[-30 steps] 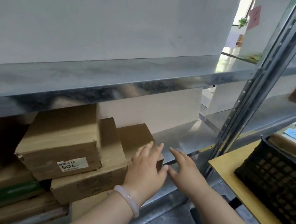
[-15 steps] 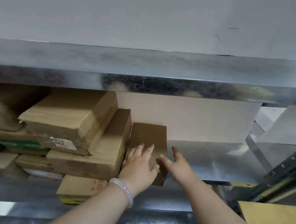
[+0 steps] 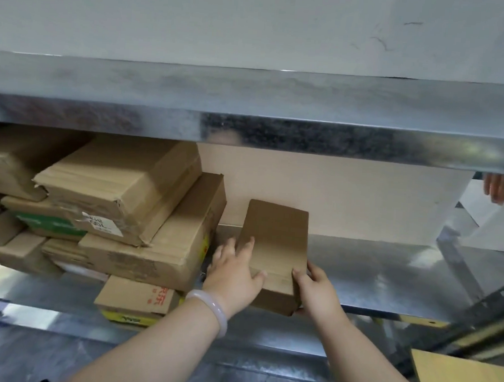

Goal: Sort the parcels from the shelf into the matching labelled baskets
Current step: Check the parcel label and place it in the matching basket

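On the metal shelf, a small brown parcel sits just right of the stacked parcels. The left hand and right hand clasp its near end from either side.

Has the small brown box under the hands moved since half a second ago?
Yes. The small box touched the big stacked carton before; now a gap separates them, so it has shifted right. The left hand and right hand grip its sides.

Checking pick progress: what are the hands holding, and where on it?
Both hands grip the small plain cardboard box at its near end: left hand on its left side, right hand on its right.
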The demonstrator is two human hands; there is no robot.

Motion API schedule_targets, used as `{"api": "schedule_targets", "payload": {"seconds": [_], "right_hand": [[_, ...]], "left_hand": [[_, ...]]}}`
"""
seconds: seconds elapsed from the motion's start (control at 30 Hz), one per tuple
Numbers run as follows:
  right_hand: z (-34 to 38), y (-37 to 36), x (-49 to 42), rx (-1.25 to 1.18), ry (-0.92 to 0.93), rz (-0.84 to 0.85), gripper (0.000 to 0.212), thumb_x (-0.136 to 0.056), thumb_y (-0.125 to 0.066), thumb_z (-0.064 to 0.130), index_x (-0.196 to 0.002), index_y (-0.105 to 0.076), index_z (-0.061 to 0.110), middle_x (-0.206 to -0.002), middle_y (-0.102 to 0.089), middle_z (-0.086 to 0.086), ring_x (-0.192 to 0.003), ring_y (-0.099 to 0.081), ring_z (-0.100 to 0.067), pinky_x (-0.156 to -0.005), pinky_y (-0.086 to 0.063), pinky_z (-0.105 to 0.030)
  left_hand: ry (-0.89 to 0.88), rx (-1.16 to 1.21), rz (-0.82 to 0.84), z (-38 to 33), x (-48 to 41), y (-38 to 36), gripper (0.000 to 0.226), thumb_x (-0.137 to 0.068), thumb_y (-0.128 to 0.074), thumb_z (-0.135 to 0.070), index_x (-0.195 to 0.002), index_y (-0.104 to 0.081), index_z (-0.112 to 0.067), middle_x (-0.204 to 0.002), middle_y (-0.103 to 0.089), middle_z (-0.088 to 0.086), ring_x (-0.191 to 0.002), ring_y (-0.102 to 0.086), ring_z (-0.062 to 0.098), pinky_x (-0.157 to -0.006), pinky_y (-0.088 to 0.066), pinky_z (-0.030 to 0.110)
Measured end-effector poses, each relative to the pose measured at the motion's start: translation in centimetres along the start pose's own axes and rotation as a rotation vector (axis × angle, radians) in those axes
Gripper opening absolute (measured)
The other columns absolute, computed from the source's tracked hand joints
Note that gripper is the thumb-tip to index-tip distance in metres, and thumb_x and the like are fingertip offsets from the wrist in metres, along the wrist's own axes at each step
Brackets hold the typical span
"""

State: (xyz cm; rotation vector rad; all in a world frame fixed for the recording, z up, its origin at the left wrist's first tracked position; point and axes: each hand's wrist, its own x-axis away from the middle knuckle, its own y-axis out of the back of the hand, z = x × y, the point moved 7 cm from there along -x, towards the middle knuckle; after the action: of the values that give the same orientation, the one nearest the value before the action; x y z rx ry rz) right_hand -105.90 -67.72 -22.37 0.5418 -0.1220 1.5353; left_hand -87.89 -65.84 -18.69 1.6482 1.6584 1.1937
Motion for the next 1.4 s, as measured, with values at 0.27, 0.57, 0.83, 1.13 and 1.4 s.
{"api": "schedule_targets", "payload": {"seconds": [0.27,0.57,0.83,1.13,1.4], "right_hand": [[0.7,4.6,4.7,-0.106,0.185,-0.155,0.035,-0.100,-0.047,0.035,-0.135,-0.051,0.035,-0.123,-0.059,0.013,-0.110,-0.055,-0.006,-0.092,-0.047,-0.030],[1.9,5.0,13.1,-0.402,0.308,-0.138,0.073,-0.080,-0.063,0.058,-0.145,-0.037,0.036,-0.138,-0.049,0.008,-0.117,-0.054,-0.010,-0.100,-0.047,-0.040],[4.4,-0.1,26.9,-0.317,0.445,-0.127,0.099,-0.062,-0.075,0.055,-0.147,-0.031,0.034,-0.143,-0.045,0.006,-0.124,-0.049,-0.011,-0.104,-0.045,-0.044],[6.7,-14.0,36.1,-0.330,0.530,0.177,0.043,-0.086,-0.057,0.054,-0.126,-0.043,0.059,-0.121,-0.060,0.020,-0.112,-0.060,-0.004,-0.093,-0.051,-0.032],[6.8,-30.9,39.2,-0.142,0.379,0.696,0.047,-0.075,-0.066,0.070,-0.120,-0.058,0.058,-0.118,-0.064,0.026,-0.100,-0.065,0.002,-0.082,-0.056,-0.030]], "left_hand": [[-0.124,0.251,-0.007,-2.5,2.4,-0.3,0.077,-0.091,-0.062,-0.050,-0.153,-0.017,-0.047,-0.164,-0.006,-0.006,-0.151,-0.015,0.024,-0.118,-0.026,0.039],[-0.301,0.502,-0.170,-2.7,10.7,4.7,0.079,-0.086,-0.070,-0.048,-0.150,-0.023,-0.052,-0.159,-0.013,-0.013,-0.147,-0.022,0.013,-0.108,-0.021,0.021],[-0.257,0.436,-0.191,3.0,21.8,9.6,0.117,-0.051,-0.052,-0.097,-0.150,-0.006,-0.056,-0.160,-0.015,-0.016,-0.146,-0.013,0.013,-0.119,-0.023,0.044],[-0.242,1.094,-0.188,18.4,33.1,14.5,0.106,-0.056,-0.083,-0.071,-0.143,-0.023,-0.059,-0.137,-0.058,-0.018,-0.126,-0.055,0.006,-0.104,-0.048,0.035],[-0.077,1.596,-0.425,31.6,40.8,17.8,0.058,-0.084,-0.066,-0.054,-0.132,-0.064,-0.022,-0.129,-0.067,0.006,-0.114,-0.066,0.020,-0.086,-0.054,0.034]]}}
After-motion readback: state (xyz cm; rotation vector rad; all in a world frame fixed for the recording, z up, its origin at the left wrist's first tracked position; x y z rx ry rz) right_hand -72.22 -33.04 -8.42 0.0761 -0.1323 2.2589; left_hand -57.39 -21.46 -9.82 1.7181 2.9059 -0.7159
